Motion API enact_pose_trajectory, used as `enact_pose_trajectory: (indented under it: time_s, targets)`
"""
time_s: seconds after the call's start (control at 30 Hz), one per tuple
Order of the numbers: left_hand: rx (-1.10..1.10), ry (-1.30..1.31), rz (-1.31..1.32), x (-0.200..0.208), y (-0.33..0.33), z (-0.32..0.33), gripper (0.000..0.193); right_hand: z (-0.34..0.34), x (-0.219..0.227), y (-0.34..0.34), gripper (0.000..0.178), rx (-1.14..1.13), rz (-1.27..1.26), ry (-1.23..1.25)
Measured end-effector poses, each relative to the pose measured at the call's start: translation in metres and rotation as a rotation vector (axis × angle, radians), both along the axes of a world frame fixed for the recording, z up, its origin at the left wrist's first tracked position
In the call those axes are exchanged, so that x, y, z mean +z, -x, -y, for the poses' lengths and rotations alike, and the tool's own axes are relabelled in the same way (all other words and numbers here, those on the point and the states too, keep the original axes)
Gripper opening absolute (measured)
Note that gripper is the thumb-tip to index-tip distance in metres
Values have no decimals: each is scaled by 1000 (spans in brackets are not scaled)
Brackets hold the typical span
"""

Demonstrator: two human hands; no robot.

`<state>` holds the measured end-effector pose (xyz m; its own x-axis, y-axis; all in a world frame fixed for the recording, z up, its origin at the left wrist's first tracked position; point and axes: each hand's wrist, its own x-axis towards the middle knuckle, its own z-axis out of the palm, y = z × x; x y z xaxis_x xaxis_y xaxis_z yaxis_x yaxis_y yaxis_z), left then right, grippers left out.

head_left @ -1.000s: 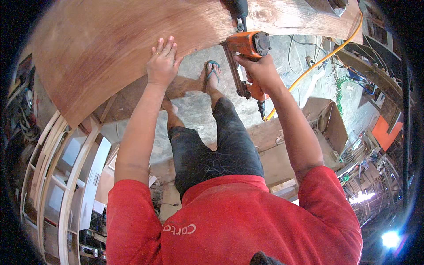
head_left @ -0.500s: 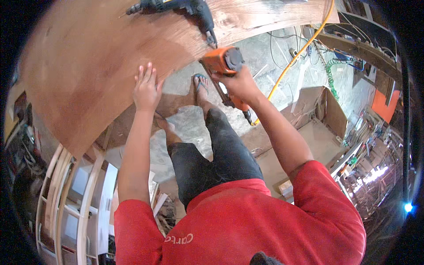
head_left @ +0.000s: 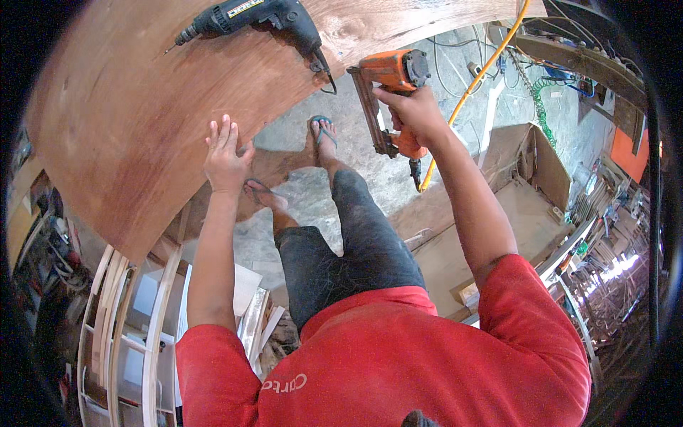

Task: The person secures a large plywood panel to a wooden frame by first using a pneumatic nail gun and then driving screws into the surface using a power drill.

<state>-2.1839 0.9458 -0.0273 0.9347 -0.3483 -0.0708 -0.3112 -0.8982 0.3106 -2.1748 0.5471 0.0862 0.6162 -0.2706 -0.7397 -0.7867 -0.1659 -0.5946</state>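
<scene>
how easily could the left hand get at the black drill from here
Probably yes, with a forward stretch: the left hand appears to hold nothing at the near edge of the wooden sheet, and the black drill lies on top of it, with nothing visible between them.

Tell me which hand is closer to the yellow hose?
Right. The right hand holds the orange nail gun, just left of the yellow hose. The left hand is farther left, by the wooden sheet.
</scene>
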Motion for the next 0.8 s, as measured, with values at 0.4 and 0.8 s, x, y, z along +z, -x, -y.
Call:
enact_pose_trajectory:
  time_s: [0.4,0.8]
  targets:
    - [-1,-21,34,0,-4,0,51,-11,-12,-2,30,114,46,117]
    - [37,2,-14,0,-5,-5,52,-16,-15,-10,27,211,46,157]
